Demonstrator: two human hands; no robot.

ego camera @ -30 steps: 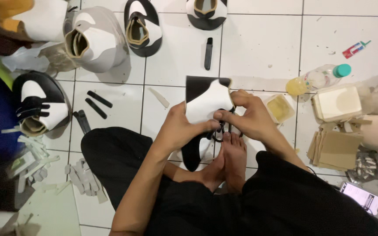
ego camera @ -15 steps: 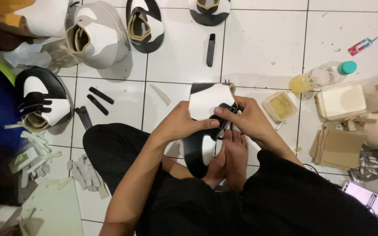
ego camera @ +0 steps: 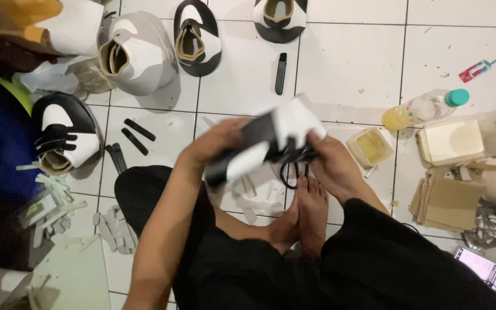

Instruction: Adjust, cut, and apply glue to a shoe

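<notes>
Centre of the frame, both hands are up on one blurred black-and-white shoe piece (ego camera: 265, 143), held in the air above the white tiled floor (ego camera: 351, 63) and above the person's bare feet (ego camera: 305, 212). The left hand (ego camera: 216, 143) grips its left end, fingers wrapped over the top edge; the right hand (ego camera: 328, 163) clamps the right end, fingers curled tight on the piece and on a pair of black-handled scissors (ego camera: 294, 169) whose loops hang just below it. The piece is smeared with motion, so its exact shape is hard to read.

Under the hands, pale offcuts (ego camera: 254, 192) lie scattered on the floor. Upper left of the frame, a grey-and-white shoe upper (ego camera: 139, 54) stands beside a black-and-white one (ego camera: 196, 37), with a third (ego camera: 279, 17) at the top edge. Far left, another black-and-white shoe upper with straps (ego camera: 64, 135) sits near short black strips (ego camera: 136, 135). A slim black tool (ego camera: 281, 73) lies above the hands.

Right of the frame, a plastic bottle with a teal cap (ego camera: 426, 108) lies on its side, just beside a small tub of yellowish glue (ego camera: 371, 148) and a cream box (ego camera: 450, 140). Brown card pieces (ego camera: 446, 201) are stacked lower right, a phone (ego camera: 484, 268) near the corner.
</notes>
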